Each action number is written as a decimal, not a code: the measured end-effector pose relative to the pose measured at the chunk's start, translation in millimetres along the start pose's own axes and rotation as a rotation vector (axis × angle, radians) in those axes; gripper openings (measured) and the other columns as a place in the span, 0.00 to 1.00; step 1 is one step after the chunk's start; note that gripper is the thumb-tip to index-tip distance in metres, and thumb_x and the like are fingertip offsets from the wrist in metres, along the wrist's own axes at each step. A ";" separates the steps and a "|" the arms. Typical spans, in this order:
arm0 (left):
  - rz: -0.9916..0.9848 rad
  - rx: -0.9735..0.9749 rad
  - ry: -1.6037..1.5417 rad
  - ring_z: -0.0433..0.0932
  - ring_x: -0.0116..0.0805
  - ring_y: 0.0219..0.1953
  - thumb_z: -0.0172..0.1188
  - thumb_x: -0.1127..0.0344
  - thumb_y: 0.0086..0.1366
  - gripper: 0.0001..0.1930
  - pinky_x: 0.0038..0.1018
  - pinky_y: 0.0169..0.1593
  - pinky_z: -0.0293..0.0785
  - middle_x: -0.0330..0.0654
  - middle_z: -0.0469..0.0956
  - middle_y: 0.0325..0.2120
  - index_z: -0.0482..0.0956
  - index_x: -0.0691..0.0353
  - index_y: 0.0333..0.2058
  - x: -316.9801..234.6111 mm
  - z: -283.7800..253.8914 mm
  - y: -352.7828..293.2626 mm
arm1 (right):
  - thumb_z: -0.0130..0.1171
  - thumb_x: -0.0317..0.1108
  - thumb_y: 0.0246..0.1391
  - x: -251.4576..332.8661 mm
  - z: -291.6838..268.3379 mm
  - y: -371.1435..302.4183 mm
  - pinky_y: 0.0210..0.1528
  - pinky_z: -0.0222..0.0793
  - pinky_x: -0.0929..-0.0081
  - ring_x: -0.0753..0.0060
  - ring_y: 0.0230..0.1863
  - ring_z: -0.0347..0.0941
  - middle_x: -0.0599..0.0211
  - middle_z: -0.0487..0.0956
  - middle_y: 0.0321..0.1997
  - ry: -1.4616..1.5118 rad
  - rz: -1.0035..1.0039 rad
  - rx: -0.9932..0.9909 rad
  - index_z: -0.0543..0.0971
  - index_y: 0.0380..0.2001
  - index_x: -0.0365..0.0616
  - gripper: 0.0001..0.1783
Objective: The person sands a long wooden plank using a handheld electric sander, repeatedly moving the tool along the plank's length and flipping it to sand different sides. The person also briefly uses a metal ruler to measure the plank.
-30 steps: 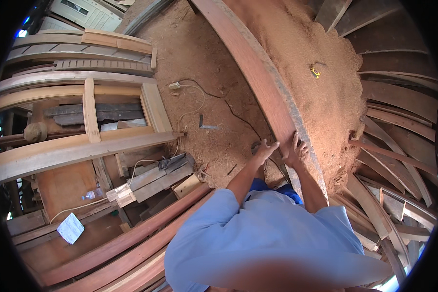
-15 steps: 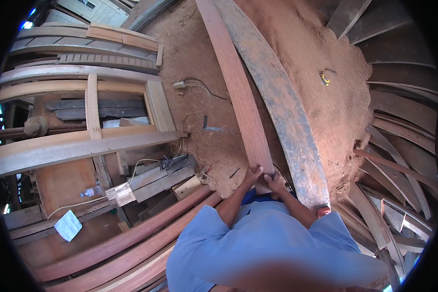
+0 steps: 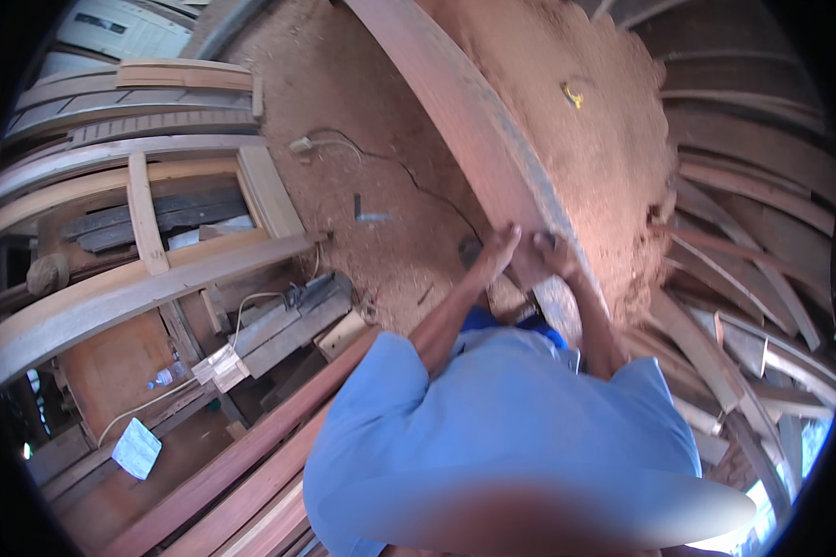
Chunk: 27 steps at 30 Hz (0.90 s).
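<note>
A long reddish plank point(image 3: 464, 116) runs away from me, its near end between my hands. My left hand point(image 3: 500, 251) is closed on the left edge of that end. On the opposite edge my right hand point(image 3: 559, 257) grips it too. The plank lies over or just above a grey weathered board point(image 3: 559, 311), covering most of it; I cannot tell whether they touch. The board shows below my hands and as a thin strip along the plank's right side.
A small square point(image 3: 370, 215) and a cable with a socket box point(image 3: 302, 145) lie on the dusty floor at left. A yellow tape measure point(image 3: 574, 96) rests on the sawdust point(image 3: 613, 158). Wooden frames point(image 3: 139, 278) stand left, reddish boards point(image 3: 251, 455) lower left, curved timbers point(image 3: 762, 251) right.
The reddish plank has moved right, from beside the weathered board to over it. Both hands have gone forward with its near end. The view has also shifted.
</note>
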<state>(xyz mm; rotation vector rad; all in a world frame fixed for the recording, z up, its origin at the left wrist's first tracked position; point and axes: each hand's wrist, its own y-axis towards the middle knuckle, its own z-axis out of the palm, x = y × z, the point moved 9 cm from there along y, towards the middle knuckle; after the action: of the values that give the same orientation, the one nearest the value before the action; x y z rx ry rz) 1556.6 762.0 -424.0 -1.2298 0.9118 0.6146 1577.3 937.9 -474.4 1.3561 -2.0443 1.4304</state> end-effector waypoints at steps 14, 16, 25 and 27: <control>-0.311 0.085 0.910 0.79 0.56 0.48 0.47 0.48 0.69 0.28 0.42 0.51 0.72 0.61 0.80 0.43 0.76 0.70 0.49 236.2 -141.0 -71.7 | 0.65 0.54 0.52 4.4 -53.9 -9.4 0.70 0.56 0.51 0.37 0.70 0.58 0.42 0.58 0.72 -0.432 0.066 -0.070 0.52 0.72 0.48 0.52; -0.419 -0.113 0.657 0.81 0.55 0.43 0.49 0.50 0.68 0.26 0.42 0.47 0.74 0.60 0.82 0.40 0.76 0.70 0.47 308.1 -190.7 -102.3 | 0.66 0.56 0.50 27.2 -35.6 -15.6 0.71 0.54 0.49 0.35 0.71 0.55 0.43 0.54 0.74 -0.517 0.035 -0.055 0.47 0.74 0.49 0.57; -0.613 -0.324 -0.026 0.75 0.32 0.24 0.52 0.53 0.69 0.21 0.27 0.25 0.72 0.44 0.76 0.32 0.69 0.65 0.50 257.8 -158.3 -105.6 | 0.75 0.53 0.39 35.3 7.7 0.2 0.63 0.60 0.43 0.31 0.62 0.61 0.32 0.56 0.67 -0.830 0.115 0.037 0.29 0.74 0.49 0.75; -0.601 -0.291 -0.015 0.75 0.31 0.23 0.52 0.53 0.70 0.21 0.28 0.25 0.73 0.45 0.77 0.31 0.69 0.66 0.51 237.5 -139.1 -92.3 | 0.76 0.52 0.38 31.7 6.3 0.1 0.62 0.61 0.44 0.32 0.62 0.61 0.33 0.57 0.66 -0.839 0.128 0.037 0.28 0.74 0.49 0.76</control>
<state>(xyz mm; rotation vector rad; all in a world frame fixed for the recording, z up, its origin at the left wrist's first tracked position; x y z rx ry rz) 1720.6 587.2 -587.8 -1.6649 0.4043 0.2734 1562.7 916.0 -455.7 2.1266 -2.6244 1.0189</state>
